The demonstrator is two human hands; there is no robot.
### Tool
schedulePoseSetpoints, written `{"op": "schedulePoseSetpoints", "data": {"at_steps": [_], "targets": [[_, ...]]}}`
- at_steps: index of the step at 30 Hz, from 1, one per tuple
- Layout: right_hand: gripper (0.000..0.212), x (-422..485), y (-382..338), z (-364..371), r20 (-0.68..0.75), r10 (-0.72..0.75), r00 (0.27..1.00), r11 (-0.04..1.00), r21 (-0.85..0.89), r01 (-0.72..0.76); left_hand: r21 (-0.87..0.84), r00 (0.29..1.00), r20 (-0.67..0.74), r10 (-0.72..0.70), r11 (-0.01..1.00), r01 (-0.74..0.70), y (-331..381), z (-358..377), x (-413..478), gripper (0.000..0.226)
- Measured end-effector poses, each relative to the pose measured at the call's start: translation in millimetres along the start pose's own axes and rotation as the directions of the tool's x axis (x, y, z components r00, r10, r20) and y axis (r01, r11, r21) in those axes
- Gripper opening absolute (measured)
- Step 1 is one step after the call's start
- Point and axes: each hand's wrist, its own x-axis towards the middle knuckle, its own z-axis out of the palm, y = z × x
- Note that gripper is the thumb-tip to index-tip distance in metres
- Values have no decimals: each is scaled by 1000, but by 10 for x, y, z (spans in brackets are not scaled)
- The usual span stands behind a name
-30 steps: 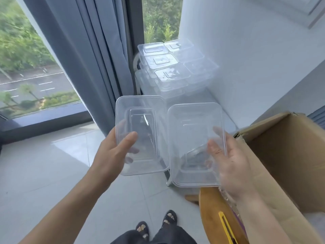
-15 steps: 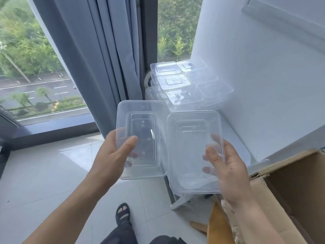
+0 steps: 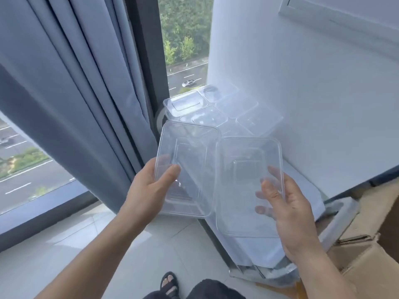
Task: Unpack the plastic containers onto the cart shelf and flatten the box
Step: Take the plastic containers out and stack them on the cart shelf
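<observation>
Clear plastic all round. Left hand (image 3: 151,190) grips the left container (image 3: 190,160) by its near edge, thumb on top and fingers under. Right hand (image 3: 289,212) grips the right container (image 3: 246,169) the same way, fingers showing through the base. Both hang above the near end of the white cart shelf (image 3: 311,190), just short of the stack (image 3: 216,113) at its far end. Cardboard box (image 3: 364,262) is at lower right, not yet flattened. Risks: thin slick walls held by one edge could flex and slip to the floor (image 3: 64,255). The inner rims overlap in view, so the containers may knock together going down. Pushing them against the stack could shove it off toward the curtain (image 3: 75,104). No brand, label or readable text, only embossed shapes on the lids.
</observation>
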Motion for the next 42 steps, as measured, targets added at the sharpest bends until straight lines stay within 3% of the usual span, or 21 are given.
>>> {"op": "schedulePoseSetpoints", "data": {"at_steps": [5,10,15,21,33,42], "targets": [[36,144,44,7,-128,30,991,999,33,-26,74,994,113,1,997,-9,59,157,467,29],[37,447,146,-219,-247,65,967,996,73,-48,137,975,221,23,989,-54,230,608,924,56],[33,959,233,-469,-310,88,947,990,135,-48,224,963,270,20,971,-83,438,1108,1420,39],[26,1425,309,-687,-356,126,926,980,191,-61,264,955,294,26,958,-108,666,1622,1860,57],[25,2034,836,-838,-482,276,832,950,267,-161,305,940,339,-38,950,-72,648,2165,2578,47],[22,2676,1537,-606,-569,421,706,907,250,-340,313,900,430,-64,946,-82,648,2350,3137,53]]}}
